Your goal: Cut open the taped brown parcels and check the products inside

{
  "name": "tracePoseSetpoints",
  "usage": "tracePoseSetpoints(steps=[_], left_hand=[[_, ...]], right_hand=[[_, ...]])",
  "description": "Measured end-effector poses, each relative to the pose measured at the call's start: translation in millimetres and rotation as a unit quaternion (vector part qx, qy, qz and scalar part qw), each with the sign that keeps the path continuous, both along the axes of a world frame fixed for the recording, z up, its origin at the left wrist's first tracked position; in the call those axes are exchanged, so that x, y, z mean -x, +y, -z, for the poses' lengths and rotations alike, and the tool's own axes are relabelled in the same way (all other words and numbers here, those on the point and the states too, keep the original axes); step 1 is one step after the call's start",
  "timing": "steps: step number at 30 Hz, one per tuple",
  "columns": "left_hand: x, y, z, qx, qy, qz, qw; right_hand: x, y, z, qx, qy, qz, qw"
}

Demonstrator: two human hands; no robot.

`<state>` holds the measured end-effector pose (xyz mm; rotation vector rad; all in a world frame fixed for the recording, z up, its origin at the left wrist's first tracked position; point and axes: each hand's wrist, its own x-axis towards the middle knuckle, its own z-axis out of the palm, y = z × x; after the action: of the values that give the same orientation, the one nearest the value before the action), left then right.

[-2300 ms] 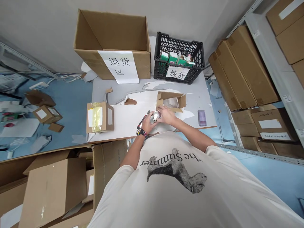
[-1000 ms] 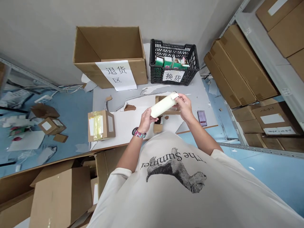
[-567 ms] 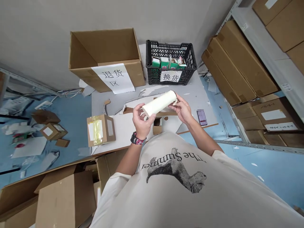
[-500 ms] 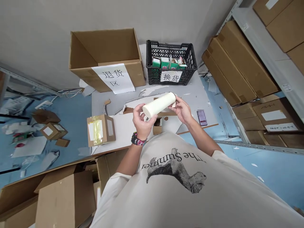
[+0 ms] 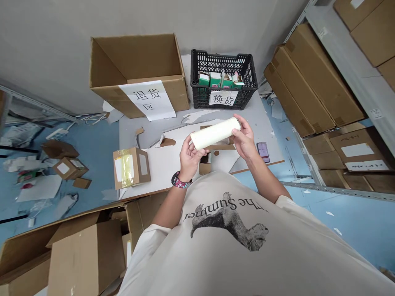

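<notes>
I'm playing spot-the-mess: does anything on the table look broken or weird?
Yes, the tabletop looks torn: its white and grey surface has ragged edges, and a brown patch shows near the left hand. The pale cylinder shows no clear damage.

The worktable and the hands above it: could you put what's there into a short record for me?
Left hand: at the left end of the pale cylinder
Right hand: gripping the cylinder's right end
Cylinder position: tilted, right end farther from the person
Table back left: large open carton with a paper sign
Table back right: black crate holding green-and-white boxes
Table left: taped box
Table right: phone
</notes>
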<state>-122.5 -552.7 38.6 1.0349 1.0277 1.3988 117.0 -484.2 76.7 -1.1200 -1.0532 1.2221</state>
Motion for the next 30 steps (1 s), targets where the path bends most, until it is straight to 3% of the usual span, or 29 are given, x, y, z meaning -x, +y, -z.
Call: tracePoseSetpoints(steps=[3, 7, 15, 20, 23, 27, 30], left_hand=[[3, 1, 0.1, 0.056, -0.065, 0.037, 0.996], [8, 2, -1.6, 0.066, -0.094, 0.040, 0.993], [9, -1, -0.5, -0.072, 0.034, -0.017, 0.997], [7, -2, -2.8, -0.099, 0.068, -0.030, 0.992], [6, -3, 1.9, -0.059, 0.040, -0.023, 0.997], [8, -4, 9.1, 0.044, -0.068, 0.017, 0.997], [11, -3, 9.4, 0.057, -0.090, 0.011, 0.994]], right_hand=[[-4, -1, -5.8, -0.047, -0.023, -0.011, 0.999], [-1, -5, -13.1, -0.074, -0.066, -0.033, 0.995], [15, -14, -18.9, -0.069, -0.068, -0.043, 0.994], [16, -17, -22.4, -0.039, -0.057, -0.064, 0.996], [13, -17, -27.5, -0.027, -0.050, -0.055, 0.997], [10, -19, -33.6, -0.028, -0.035, -0.056, 0.997], [11, -20, -34.4, -0.025, -0.031, -0.068, 0.997]])
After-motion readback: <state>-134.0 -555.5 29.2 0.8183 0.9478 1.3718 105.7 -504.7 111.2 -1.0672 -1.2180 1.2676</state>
